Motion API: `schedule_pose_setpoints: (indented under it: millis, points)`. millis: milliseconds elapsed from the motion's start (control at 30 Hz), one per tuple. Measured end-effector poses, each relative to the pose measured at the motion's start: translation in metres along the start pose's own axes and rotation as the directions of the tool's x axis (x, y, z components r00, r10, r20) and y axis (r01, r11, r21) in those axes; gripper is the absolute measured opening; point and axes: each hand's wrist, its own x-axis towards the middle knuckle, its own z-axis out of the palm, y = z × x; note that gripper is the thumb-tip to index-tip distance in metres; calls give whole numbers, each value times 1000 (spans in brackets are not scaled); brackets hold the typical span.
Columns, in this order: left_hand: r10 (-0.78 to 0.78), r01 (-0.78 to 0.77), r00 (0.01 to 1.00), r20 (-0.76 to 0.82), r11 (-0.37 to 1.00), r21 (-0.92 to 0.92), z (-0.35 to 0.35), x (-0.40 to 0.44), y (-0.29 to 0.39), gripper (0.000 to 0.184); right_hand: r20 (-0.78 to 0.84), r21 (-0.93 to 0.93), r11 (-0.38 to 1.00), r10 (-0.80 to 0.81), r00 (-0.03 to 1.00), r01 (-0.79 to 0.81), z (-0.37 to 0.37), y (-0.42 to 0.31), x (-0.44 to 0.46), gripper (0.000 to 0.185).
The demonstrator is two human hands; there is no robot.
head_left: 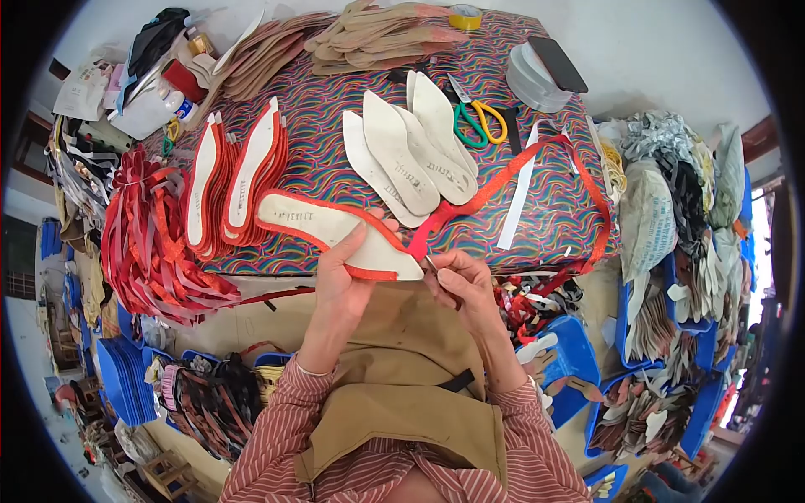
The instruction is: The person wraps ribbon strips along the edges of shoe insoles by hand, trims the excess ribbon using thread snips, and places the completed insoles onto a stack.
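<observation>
My left hand grips a white insole edged in red ribbon, its pointed end toward the right. From near that tip a loose red ribbon runs up and across the table to the right. Close beside the tip, my right hand is pinched on a small, thin, metallic-looking piece, too small to identify. Beyond the held insole lies a fan of plain white insoles. To the left stand two stacks of red-edged insoles, a nearer-centre stack and a far-left stack.
Green-and-yellow scissors, a white strip and a phone on round containers lie at the back right. Brown insole pieces cover the far edge. Red ribbons hang off the left side. Blue bins stand below.
</observation>
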Motion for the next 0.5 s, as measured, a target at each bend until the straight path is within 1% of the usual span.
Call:
schedule_pose_setpoints:
  millis: [133, 333, 467, 500]
  points:
    - [-35, 36, 999, -28, 998, 52, 8, -5, -2, 35, 58, -18, 1000, 4, 998, -2, 7, -3, 3, 9]
    - [-27, 28, 1000, -6, 996, 83, 2, -5, -4, 37, 62, -68, 997, -26, 998, 30, 5, 0, 6, 12]
    - [-46, 39, 997, 57, 992, 120, 1, -4, -3, 38, -35, -53, 997, -62, 997, 60, 6, -2, 7, 8]
    - [-42, 35, 998, 56, 992, 119, 2, -6, -2, 38, -31, -54, 997, -61, 998, 59, 9, -6, 11, 8]
